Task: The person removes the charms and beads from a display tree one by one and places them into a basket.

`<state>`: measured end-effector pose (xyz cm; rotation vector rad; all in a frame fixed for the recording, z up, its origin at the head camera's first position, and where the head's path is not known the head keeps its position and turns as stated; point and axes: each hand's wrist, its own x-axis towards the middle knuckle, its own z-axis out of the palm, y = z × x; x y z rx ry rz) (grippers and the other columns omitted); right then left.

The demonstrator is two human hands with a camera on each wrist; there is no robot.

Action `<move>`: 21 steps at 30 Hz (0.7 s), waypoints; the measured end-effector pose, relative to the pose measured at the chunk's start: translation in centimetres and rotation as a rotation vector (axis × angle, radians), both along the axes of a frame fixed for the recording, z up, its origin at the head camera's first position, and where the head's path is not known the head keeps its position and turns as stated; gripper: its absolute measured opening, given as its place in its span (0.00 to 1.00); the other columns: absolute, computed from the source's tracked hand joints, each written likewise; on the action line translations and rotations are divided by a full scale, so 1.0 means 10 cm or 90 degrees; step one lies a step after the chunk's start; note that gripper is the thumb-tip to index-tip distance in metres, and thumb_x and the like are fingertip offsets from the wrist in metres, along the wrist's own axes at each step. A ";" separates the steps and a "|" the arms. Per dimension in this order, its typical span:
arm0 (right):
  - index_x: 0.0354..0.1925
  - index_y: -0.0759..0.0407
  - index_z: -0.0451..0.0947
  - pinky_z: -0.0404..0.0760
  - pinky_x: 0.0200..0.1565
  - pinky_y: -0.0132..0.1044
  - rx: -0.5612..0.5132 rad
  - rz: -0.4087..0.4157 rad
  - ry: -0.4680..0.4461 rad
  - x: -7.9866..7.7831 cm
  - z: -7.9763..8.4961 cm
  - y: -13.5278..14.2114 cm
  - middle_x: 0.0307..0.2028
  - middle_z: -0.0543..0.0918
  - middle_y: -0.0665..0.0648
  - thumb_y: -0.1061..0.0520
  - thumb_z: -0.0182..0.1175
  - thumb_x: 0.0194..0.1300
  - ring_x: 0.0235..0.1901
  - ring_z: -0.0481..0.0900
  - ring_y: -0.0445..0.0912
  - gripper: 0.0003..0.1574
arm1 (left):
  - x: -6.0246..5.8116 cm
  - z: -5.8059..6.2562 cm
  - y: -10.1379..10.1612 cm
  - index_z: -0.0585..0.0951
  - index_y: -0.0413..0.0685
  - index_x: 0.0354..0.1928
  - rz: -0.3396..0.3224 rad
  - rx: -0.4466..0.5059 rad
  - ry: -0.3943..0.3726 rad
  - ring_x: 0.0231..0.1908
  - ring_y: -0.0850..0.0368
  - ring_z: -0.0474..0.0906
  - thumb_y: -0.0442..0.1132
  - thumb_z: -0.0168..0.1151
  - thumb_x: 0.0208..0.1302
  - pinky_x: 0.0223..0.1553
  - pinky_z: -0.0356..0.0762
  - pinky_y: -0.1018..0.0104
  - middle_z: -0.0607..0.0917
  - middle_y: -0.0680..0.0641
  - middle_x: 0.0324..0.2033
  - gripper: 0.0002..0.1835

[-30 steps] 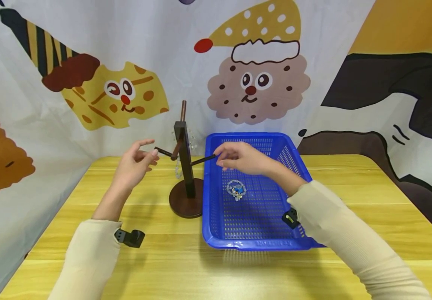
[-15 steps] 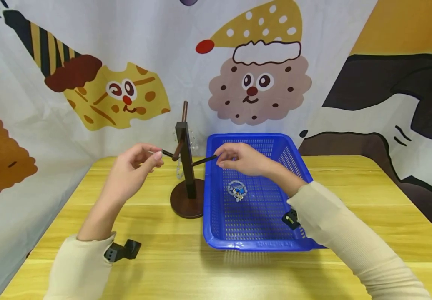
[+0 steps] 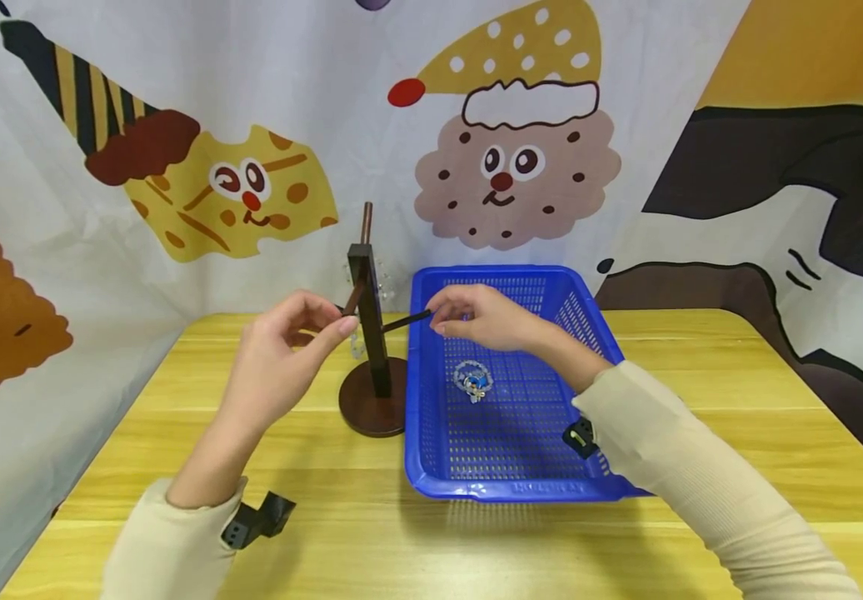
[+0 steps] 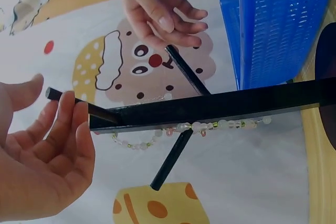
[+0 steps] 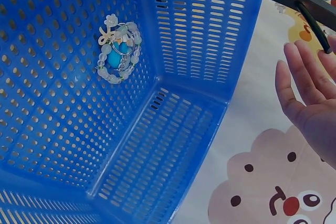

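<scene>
A dark wooden stand [image 3: 376,350] with a round base [image 3: 362,407] and several pegs rises beside the basket. My left hand [image 3: 281,354] is at the peg pointing toward me; in the left wrist view its fingertips lie along that peg [image 4: 94,109], the thumb held apart from it. With loosely bent fingers, my right hand [image 3: 487,317] touches the tip of the right peg [image 3: 407,320]. Clear bead bracelets [image 4: 210,125] hang on the stand, partly hidden behind its post. Inside the basket lies a pale bead bracelet [image 5: 119,53] with a blue piece and a bow charm.
The blue plastic basket [image 3: 510,492] stands right of the stand, close against its base, beneath my right forearm. A yellow wood-grain table [image 3: 311,517] carries both. Behind hangs a white cloth [image 3: 371,125] printed with cartoon food.
My left hand has moved right, from the left peg's tip to the peg facing me. The right hand stays at its peg, and the stand and basket have not moved.
</scene>
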<state>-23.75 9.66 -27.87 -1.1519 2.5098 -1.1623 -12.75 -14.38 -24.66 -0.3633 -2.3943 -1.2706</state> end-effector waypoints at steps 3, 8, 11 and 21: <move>0.47 0.66 0.74 0.74 0.42 0.43 0.003 -0.001 0.001 -0.01 -0.01 -0.01 0.37 0.82 0.56 0.65 0.58 0.61 0.38 0.79 0.46 0.14 | 0.00 -0.01 0.01 0.78 0.43 0.32 0.011 0.000 0.016 0.29 0.63 0.76 0.43 0.62 0.60 0.33 0.74 0.70 0.82 0.50 0.26 0.10; 0.47 0.66 0.74 0.74 0.42 0.43 0.004 -0.003 0.000 0.00 0.00 -0.01 0.37 0.82 0.56 0.66 0.58 0.61 0.38 0.79 0.46 0.15 | -0.01 -0.04 0.03 0.78 0.42 0.31 0.015 -0.018 0.037 0.28 0.62 0.77 0.40 0.62 0.60 0.32 0.75 0.69 0.82 0.50 0.25 0.08; 0.47 0.66 0.74 0.75 0.42 0.43 -0.001 -0.001 0.000 0.01 0.00 -0.01 0.37 0.82 0.56 0.66 0.58 0.61 0.38 0.79 0.47 0.15 | -0.02 -0.05 0.04 0.77 0.42 0.31 0.016 -0.024 0.045 0.28 0.61 0.78 0.40 0.61 0.60 0.31 0.75 0.68 0.82 0.50 0.25 0.08; 0.47 0.67 0.73 0.75 0.44 0.43 -0.002 0.003 -0.007 0.02 0.01 -0.02 0.37 0.82 0.57 0.66 0.57 0.61 0.39 0.79 0.47 0.14 | 0.00 -0.03 0.08 0.77 0.40 0.29 0.033 -0.045 0.072 0.29 0.58 0.79 0.37 0.62 0.59 0.29 0.75 0.65 0.81 0.48 0.25 0.07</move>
